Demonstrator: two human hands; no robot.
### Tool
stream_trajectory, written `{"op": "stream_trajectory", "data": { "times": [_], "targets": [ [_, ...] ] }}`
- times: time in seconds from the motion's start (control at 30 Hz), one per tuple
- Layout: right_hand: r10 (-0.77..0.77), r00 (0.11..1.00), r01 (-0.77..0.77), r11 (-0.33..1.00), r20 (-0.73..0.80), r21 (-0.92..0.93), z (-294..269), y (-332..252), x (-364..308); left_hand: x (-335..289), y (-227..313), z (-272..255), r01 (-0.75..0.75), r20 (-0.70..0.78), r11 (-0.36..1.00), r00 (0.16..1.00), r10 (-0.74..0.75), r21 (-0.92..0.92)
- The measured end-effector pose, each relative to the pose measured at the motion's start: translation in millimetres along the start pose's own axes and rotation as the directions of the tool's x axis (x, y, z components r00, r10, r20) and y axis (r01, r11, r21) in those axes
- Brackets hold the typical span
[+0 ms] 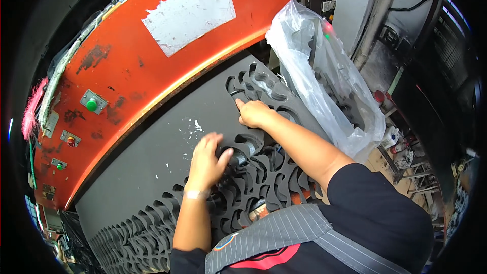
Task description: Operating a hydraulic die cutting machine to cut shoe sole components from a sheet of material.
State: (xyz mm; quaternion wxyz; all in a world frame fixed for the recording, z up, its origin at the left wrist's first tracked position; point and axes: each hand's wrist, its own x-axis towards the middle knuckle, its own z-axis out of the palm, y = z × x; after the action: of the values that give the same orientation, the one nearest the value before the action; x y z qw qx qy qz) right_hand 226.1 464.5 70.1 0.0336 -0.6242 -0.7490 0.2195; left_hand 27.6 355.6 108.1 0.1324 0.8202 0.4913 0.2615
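Note:
A dark grey foam-like sheet (147, 155) lies in front of me, with curved cut-outs along its near and right parts. My left hand (207, 160) hovers over the sheet, open, thumb apart from slightly blurred fingers, beside a dark curved piece (246, 147). Farther right, my right hand (253, 113) reaches to the cut-outs at the sheet's upper right. Its index finger is stretched out at the edge of a curved cut-out (234, 87); the other fingers are bent, and nothing shows in them. Thin curved strips (264, 172) stand in a tangle near my body.
An orange-red machine beam (127, 66) with a torn white sheet, green buttons (92, 104) and a red knob (70, 142) arches over the far side. A clear plastic bag (314, 71) holding dark pieces hangs open at the right. Behind it runs a vertical pipe (375, 18).

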Motion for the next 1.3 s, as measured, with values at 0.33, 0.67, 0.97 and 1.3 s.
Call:
{"op": "stream_trajectory", "data": {
  "times": [0.33,0.67,0.97,1.3],
  "targets": [
    [-0.134,0.990,-0.006,0.308,0.050,0.951,-40,65,15,7,-13,66,0.022,-0.045,0.991,0.999,-0.016,0.131],
    [-0.370,0.729,0.313,-0.568,-0.576,0.761,-73,82,-114,138,-32,81,-0.178,0.236,0.877,0.969,0.076,0.446],
    [-0.241,0.847,0.214,-0.660,-0.473,0.720,13,133,-199,207,-7,97,-0.424,0.476,0.457,0.879,0.000,0.782],
    [-0.014,0.870,0.319,-0.746,-0.493,0.584,33,175,-216,124,-26,34,-0.029,-0.659,0.971,0.729,0.184,0.239]
  ]
}}
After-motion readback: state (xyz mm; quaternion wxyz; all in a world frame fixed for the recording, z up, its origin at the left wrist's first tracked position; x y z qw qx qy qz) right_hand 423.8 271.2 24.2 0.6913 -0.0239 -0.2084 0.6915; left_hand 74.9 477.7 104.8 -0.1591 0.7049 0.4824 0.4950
